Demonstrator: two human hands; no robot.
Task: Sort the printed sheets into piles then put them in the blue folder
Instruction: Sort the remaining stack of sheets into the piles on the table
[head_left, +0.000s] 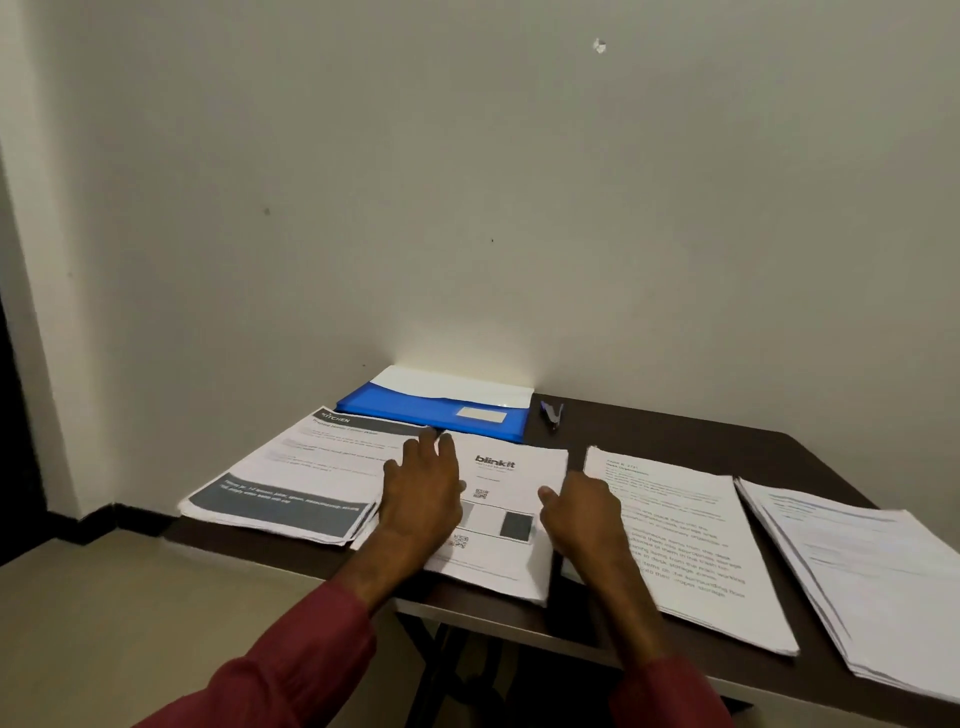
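Observation:
Several piles of printed sheets lie in a row on a dark table (675, 426). At the left is a pile topped by a grey-banded "Kitchen" sheet (296, 478). The middle pile shows a "blinkit" sheet (498, 519). Right of it lie a text pile (680, 540) and a far-right pile (862, 577). My left hand (423, 499) rests flat with straight fingers on the left part of the blinkit pile. My right hand (584, 519) sits at that pile's right edge, thumb out, fingers hidden. The blue folder (436, 408) lies by the wall behind the piles.
A blue pen (550, 414) lies right of the folder, near the wall. The wall runs directly behind the table. The table's front edge is close to me, and the Kitchen pile overhangs the table's left end above the bare floor.

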